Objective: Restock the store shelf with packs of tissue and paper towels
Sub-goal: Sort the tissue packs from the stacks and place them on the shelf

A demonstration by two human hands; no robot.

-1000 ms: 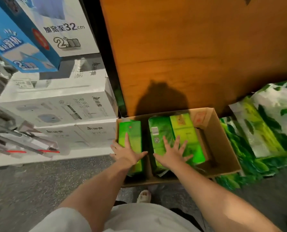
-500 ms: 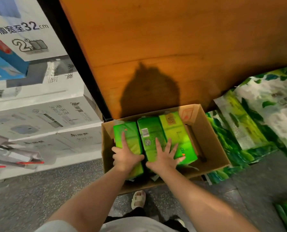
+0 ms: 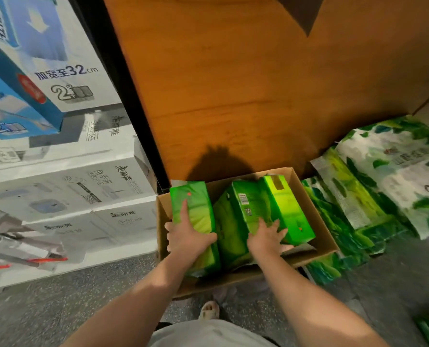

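Observation:
An open cardboard box on the floor holds several bright green tissue packs. My left hand grips the leftmost green pack, thumb curled over its right edge, and that pack stands lifted apart from the others. My right hand holds the near end of the right-hand green packs, which tilt up towards the right. Between them a darker green pack lies lower in the box.
A wooden panel rises behind the box. Large green-and-white paper towel packs lie on the floor to the right. Stacked white and blue cartons fill the left. My sandalled foot is just before the box.
Both hands went from lying flat on the packs to gripping them. The left pack and the right packs have been pulled apart and raised, opening a gap in the middle.

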